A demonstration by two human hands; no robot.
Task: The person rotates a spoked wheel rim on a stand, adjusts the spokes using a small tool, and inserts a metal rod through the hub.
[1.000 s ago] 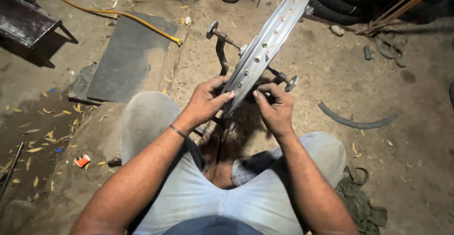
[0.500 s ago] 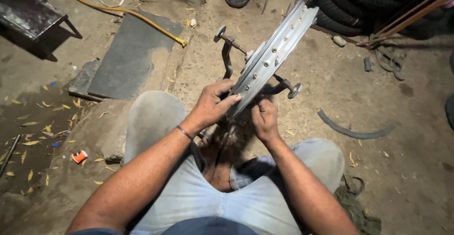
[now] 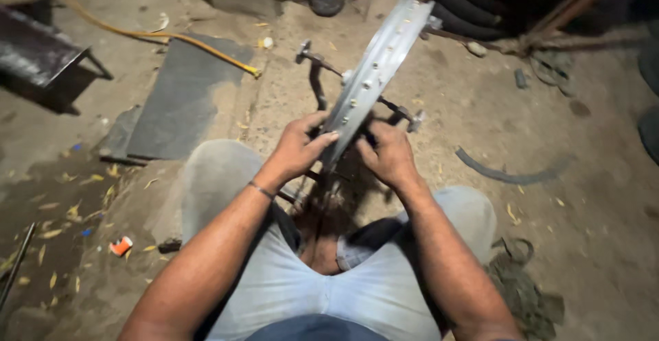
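A silver metal wheel rim (image 3: 374, 73) stands on edge in a dark metal stand (image 3: 317, 84) on the dirt floor, between my knees. My left hand (image 3: 298, 147) grips the rim's near end from the left, fingers laid across its inner face. On the right side of the rim my right hand (image 3: 390, 154) is closed by the rim's near edge; what its fingers pinch is hidden. A thin band circles my left wrist. I sit low in light grey trousers.
A grey slab (image 3: 180, 101) lies at the left under a yellow hose (image 3: 165, 37). A dark metal bench (image 3: 38, 56) is at far left. Stacked tyres (image 3: 508, 1) sit at the back right. A curved rubber strip (image 3: 504, 174) and a rag (image 3: 525, 293) lie at the right.
The rim has shifted slightly in the stand while both hands stayed on its near end. My right hand has moved from the rim's underside to its right edge.
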